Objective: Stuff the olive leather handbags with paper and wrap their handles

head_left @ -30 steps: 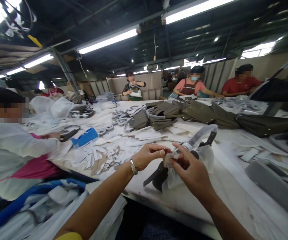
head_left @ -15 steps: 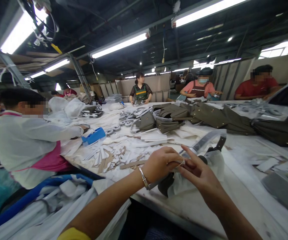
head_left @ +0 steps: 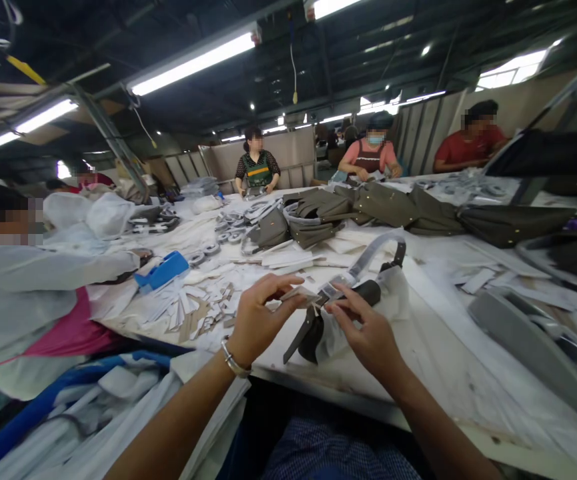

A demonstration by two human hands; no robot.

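Observation:
My left hand [head_left: 263,317], with a silver bracelet at the wrist, pinches a small, flat, pale piece of card [head_left: 303,293] between thumb and fingers. Close by on the right, my right hand [head_left: 371,333] has its fingertips drawn together at the near end of a curved handle [head_left: 371,252] in grey wrapping. What those fingertips hold is too small to make out. Beneath both hands lies a dark bag part [head_left: 312,341] with a strap end hanging toward me. Translucent white wrapping [head_left: 394,293] covers its right side.
Several dark olive bags [head_left: 393,208] lie across the worktable [head_left: 443,380]. Paper and card strips [head_left: 193,310] are scattered left, near a blue tape dispenser [head_left: 162,272]. A grey curved piece [head_left: 533,353] lies right. A co-worker's sleeve [head_left: 68,273] reaches in from the left; other people sit opposite.
My hands have moved apart from their earlier close pinch over a thin loop. The small card now shows in my left hand. The view has swung right.

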